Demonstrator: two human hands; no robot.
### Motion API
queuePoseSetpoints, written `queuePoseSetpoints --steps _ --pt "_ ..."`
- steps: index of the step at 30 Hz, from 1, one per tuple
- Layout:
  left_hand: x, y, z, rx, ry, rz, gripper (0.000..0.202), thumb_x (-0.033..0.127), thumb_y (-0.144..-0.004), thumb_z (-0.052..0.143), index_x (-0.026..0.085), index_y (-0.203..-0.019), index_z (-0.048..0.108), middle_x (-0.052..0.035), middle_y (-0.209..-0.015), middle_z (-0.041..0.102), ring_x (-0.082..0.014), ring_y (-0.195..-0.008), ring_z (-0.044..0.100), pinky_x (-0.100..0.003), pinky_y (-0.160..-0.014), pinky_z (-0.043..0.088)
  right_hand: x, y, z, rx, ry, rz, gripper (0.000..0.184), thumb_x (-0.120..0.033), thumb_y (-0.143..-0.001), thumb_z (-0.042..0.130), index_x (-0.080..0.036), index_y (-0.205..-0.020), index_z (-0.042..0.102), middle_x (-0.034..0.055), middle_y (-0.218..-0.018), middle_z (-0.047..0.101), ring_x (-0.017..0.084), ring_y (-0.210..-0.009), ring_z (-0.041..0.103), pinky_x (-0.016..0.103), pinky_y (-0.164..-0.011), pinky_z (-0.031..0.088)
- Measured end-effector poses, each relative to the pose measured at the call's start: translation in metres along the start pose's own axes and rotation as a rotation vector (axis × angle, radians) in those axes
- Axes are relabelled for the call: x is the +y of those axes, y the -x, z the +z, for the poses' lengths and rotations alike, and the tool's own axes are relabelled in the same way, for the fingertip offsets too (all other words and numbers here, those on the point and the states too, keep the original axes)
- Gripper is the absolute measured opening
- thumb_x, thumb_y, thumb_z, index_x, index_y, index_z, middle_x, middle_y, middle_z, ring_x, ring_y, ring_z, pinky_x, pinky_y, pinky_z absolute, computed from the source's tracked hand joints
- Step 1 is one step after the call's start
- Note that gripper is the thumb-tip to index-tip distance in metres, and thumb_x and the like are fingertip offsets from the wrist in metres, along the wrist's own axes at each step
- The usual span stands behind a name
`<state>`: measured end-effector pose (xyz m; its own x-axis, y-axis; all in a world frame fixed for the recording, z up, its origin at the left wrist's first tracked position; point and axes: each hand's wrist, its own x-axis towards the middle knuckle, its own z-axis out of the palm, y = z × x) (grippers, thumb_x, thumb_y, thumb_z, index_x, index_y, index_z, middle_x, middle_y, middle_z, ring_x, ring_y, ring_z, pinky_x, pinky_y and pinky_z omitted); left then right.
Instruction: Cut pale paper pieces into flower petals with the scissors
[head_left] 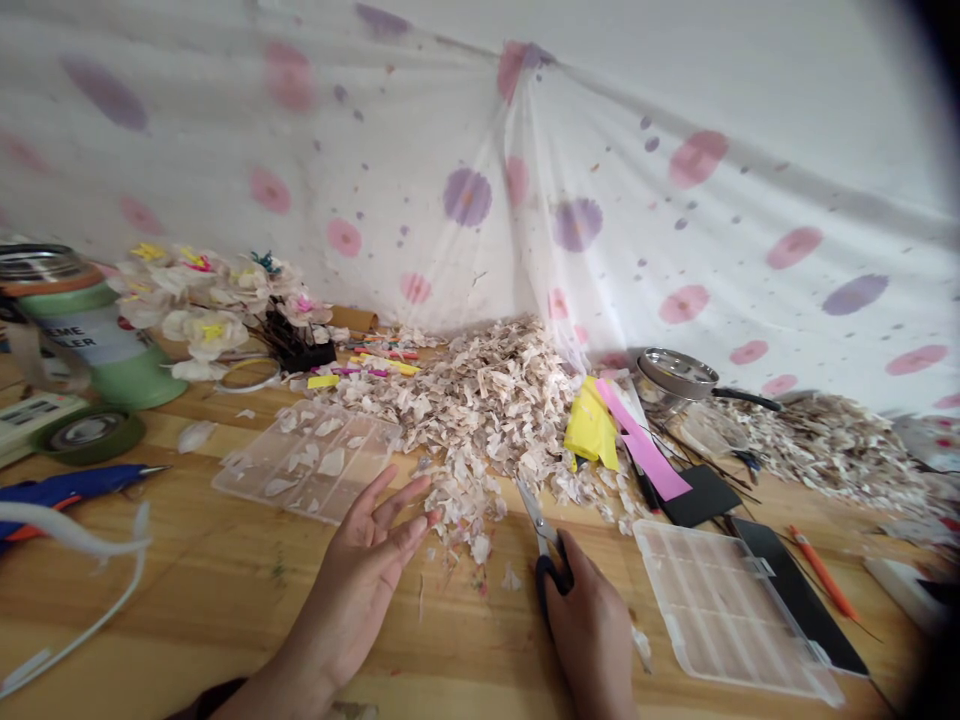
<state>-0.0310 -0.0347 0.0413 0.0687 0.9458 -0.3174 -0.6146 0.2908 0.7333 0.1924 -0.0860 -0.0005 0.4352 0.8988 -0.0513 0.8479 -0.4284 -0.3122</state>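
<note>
Scissors (pixel 546 545) are gripped by the handles in the closed right hand (pixel 598 625), at the near edge of the petal pile (pixel 487 410) on the bench (pixel 217 610). The left hand (pixel 366 560) is held half open and empty, fingers spread. On the green container (pixel 141 368), "EME" and "LER" can be read.

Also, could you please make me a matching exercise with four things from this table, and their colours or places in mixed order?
1. scissors
2. tape roll
3. flowers
4. long strip

A. pink
B. whitish, with bright centres
C. in the right hand
D. dark green

Pairs: 1-C, 2-D, 3-B, 4-A
</note>
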Motion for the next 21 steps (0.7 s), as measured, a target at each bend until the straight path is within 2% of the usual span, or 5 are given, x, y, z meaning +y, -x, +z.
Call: queuePoseSetpoints --steps 6,13,21 --pt "0.0005 -0.0023 0.0019 0.017 -0.003 -0.001 0.065 0.013 -0.069 0.078 0.029 -0.126 0.051 -0.0057 -0.124 0.066 -0.0205 -0.11 0.065 -0.033 -0.102 0.047 -0.0002 0.0005 0.0 -0.009 -0.001 0.006 0.043 -0.028 -0.092 0.048 -0.014 -0.132 0.057 0.0099 -0.121 0.07 0.025 -0.104 0.068 0.029 -0.083 0.05" --pt "-0.0017 -0.002 -0.0004 0.021 0.01 -0.001 0.065 0.012 -0.068 0.079 0.029 -0.124 0.051 -0.0048 -0.122 0.067 -0.0163 -0.1 0.069 -0.026 -0.094 0.052 -0.0002 -0.0002 0.0001 0.001 0.001 0.007 0.043 -0.028 -0.091 0.049 -0.015 -0.131 0.058 0.0094 -0.116 0.072 0.025 -0.1 0.07 0.028 -0.079 0.051" --pt "-0.0015 -0.001 0.0 0.016 0.028 -0.003 0.066 0.012 -0.067 0.079 0.027 -0.125 0.05 -0.0059 -0.121 0.068 -0.0158 -0.098 0.069 -0.025 -0.091 0.053 0.0009 0.0002 0.0011 0.016 -0.008 -0.008 0.044 -0.028 -0.09 0.05 -0.014 -0.131 0.058 0.0102 -0.119 0.071 0.026 -0.102 0.069 0.029 -0.081 0.052"
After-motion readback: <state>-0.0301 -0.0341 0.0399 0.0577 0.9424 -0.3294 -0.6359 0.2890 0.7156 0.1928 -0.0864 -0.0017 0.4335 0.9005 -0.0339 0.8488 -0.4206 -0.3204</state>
